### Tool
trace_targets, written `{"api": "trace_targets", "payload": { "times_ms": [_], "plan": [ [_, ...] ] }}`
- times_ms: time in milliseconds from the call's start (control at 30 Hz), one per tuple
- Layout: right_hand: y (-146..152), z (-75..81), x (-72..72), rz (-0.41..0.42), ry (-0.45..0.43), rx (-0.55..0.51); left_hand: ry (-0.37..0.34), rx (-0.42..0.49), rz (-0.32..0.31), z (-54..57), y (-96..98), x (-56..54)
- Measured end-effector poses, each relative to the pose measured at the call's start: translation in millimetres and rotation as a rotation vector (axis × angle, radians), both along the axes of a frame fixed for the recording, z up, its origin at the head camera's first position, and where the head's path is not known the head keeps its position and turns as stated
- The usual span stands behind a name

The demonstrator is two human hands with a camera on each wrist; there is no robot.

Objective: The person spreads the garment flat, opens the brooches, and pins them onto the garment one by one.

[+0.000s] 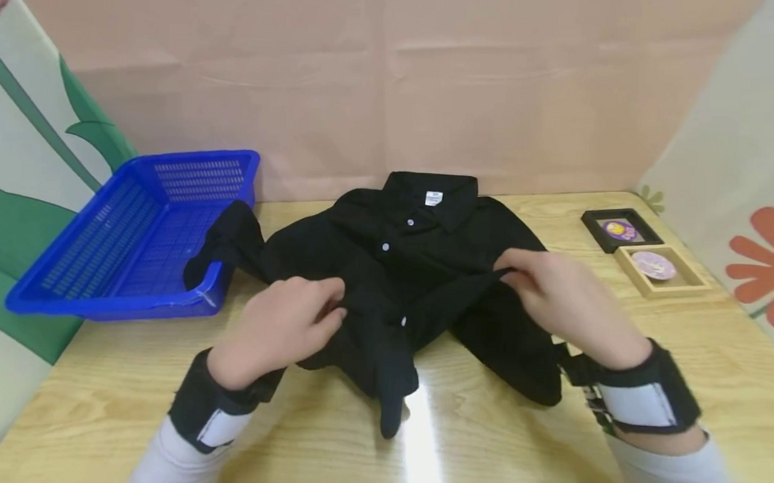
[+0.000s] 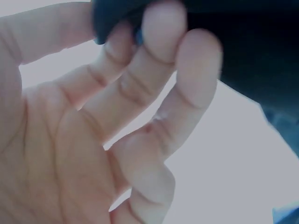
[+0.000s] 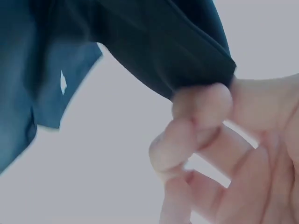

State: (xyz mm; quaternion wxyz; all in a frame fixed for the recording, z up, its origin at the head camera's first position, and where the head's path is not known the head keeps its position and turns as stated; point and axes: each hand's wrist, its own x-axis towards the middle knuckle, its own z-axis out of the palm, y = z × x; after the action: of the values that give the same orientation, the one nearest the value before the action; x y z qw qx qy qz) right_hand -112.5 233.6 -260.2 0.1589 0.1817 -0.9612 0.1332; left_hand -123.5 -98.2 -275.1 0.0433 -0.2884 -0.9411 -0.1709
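A black button-up shirt (image 1: 354, 262) lies spread on the table, its collar toward the wall and a white label inside the neck. My left hand (image 1: 288, 327) pinches the shirt's cloth on the left side; in the left wrist view the fingertips (image 2: 198, 65) lie against the dark fabric. Between thumb and fingers, my right hand (image 1: 554, 297) grips a corner of the shirt front, pulled up and taut toward the right. The right wrist view shows that pinched dark corner (image 3: 201, 65) close up. One sleeve (image 1: 234, 232) drapes over the basket's rim.
A blue plastic basket (image 1: 125, 307) stands at the left. Toward the right edge sit a black frame (image 1: 595, 227) and a light wooden frame (image 1: 682, 289), each with a small round item. A pink-beige backdrop (image 1: 303, 89) rises behind the wooden table (image 1: 495, 444).
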Motion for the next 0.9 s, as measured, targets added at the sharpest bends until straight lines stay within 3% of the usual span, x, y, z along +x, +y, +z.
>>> {"api": "trace_targets", "payload": {
  "times_ms": [167,300,467,600,733,800,900],
  "plan": [
    [44,17.7,-1.7,-0.154,0.175,-0.2,0.028,0.063,0.046,14.7,-17.7,-1.8],
    [71,22.4,-1.6,-0.244,0.138,-0.312,-0.013,0.059,0.053,16.0,-24.7,-2.8],
    [93,21.8,-0.2,-0.27,0.04,-0.237,-0.144,-0.041,-0.003,9.5,-23.7,-4.6],
    [93,18.7,-2.2,-0.217,0.053,-0.121,-0.235,-0.085,-0.077,0.8,-18.1,-7.5],
    [78,13.4,-5.2,-0.077,0.068,0.016,-0.151,-0.031,-0.094,-11.2,-9.9,-14.8],
    [68,7.3,-6.3,0.024,-0.006,0.05,-0.09,0.001,-0.095,-19.9,-5.5,-20.5],
    [54,-5.1,-7.6,0.131,-0.262,0.064,-0.053,0.01,-0.114,-34.7,0.1,-28.7]
  ]
}}
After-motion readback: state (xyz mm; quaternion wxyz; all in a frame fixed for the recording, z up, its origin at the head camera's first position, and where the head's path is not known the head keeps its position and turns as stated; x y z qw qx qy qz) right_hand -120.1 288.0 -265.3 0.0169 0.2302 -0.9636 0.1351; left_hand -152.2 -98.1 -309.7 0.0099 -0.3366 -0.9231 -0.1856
